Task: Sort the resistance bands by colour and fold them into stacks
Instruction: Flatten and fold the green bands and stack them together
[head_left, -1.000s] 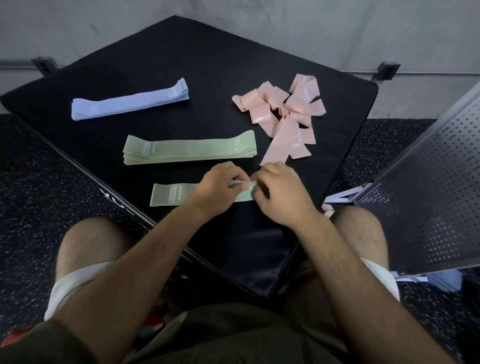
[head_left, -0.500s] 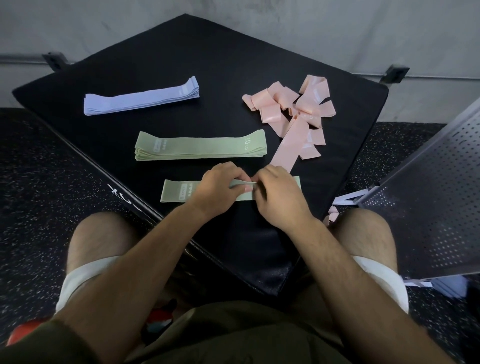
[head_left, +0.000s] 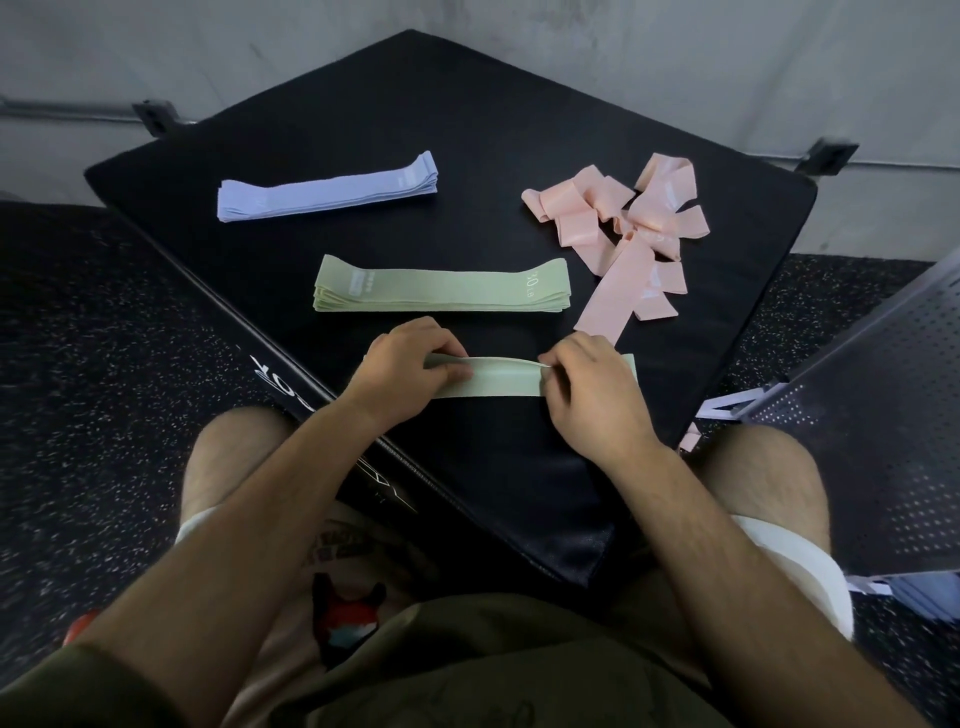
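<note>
Left hand: the left hand (head_left: 410, 366) pinched the green band (head_left: 493, 382) near its left end, thumb on top
Right hand: the right hand (head_left: 589, 387) pinched the band's raised upper edge near its right end
Green band: lay flat along the near part of the black mat (head_left: 467, 104), between the hands
Green stack (head_left: 441, 286): just beyond the hands
Lilac stack (head_left: 327, 189): far left
Pink bands (head_left: 623, 234): loose heap, far right
</note>
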